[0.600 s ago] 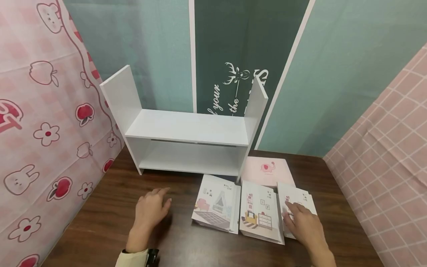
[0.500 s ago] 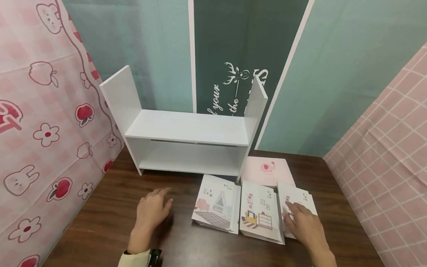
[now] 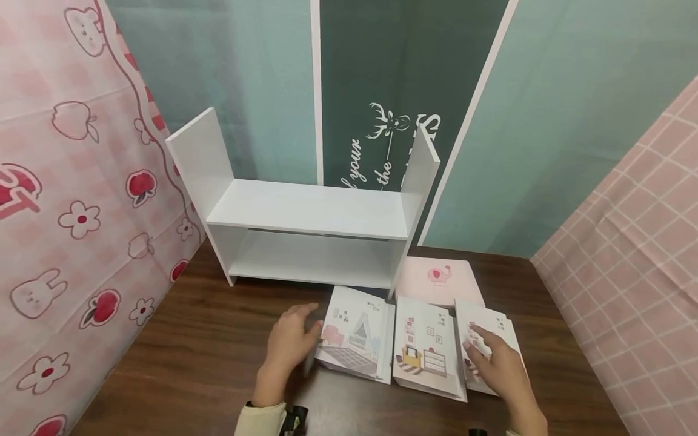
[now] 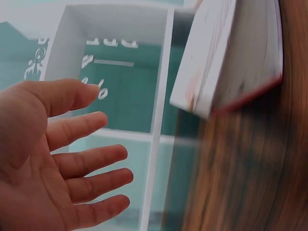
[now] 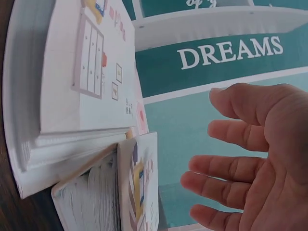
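Three white illustrated books lie in a row on the table: a tent-picture book point(image 3: 354, 333), a drawers-picture book point(image 3: 425, 348) and a right-hand book point(image 3: 491, 318). My left hand point(image 3: 291, 339) is just left of the tent-picture book, thumb close to its edge. In the left wrist view the hand point(image 4: 72, 163) has spread, bare fingers, and the book point(image 4: 245, 62) stands off beyond them. My right hand point(image 3: 501, 366) hovers over the right-hand book, covering part of its cover. Its fingers are extended and hold nothing in the right wrist view, with two books point(image 5: 106, 86) beside them.
A white two-tier shelf point(image 3: 305, 209) with tall side panels stands behind the books. A pink elephant-print book point(image 3: 436, 281) lies behind the row, by the shelf's right foot. Brown wooden table point(image 3: 185, 363) extends to the left; patterned cloths point(image 3: 643, 254) hang around it.
My left hand has moved right, up to the tent-picture book's left edge. The right hand has shifted slightly and its thumb and fingers have spread. The books and shelf stay put.
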`<state>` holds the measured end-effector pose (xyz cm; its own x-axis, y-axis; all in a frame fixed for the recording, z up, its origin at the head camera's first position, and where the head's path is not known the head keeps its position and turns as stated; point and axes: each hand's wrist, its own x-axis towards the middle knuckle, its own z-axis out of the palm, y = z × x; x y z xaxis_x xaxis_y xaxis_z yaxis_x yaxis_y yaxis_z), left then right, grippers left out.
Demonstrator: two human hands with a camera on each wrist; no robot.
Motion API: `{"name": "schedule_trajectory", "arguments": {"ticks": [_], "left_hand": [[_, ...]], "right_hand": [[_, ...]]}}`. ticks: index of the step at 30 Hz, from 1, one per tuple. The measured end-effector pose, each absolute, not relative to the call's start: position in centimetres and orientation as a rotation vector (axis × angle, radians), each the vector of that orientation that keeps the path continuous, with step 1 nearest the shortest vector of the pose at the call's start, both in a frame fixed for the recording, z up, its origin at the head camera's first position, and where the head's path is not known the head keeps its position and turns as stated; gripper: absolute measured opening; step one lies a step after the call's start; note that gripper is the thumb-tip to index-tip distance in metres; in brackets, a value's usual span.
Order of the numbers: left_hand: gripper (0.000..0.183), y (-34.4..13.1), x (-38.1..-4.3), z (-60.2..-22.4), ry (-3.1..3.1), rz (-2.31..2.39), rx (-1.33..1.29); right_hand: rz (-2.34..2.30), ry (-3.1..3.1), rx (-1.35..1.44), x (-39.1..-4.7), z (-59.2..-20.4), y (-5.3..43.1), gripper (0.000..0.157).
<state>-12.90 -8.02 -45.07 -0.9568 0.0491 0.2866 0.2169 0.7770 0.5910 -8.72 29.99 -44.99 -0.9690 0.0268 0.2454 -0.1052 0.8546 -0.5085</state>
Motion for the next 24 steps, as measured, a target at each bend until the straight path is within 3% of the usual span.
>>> {"name": "schedule_trajectory", "arguments": {"ticks": [14,24], "left_hand": [[0.033,-1.5,-13.7,-45.8,-2.632,-1.219,-0.181],[0.030,1.3,-14.0,-45.7,-2.645,-1.379,-0.167]], "right_hand": [[1.169,-3.096,-0.224,-10.0,-43.6,32.0,0.074],[1.278,-3.187,-0.109,-12.0,-42.8,32.6,0.067]]}}
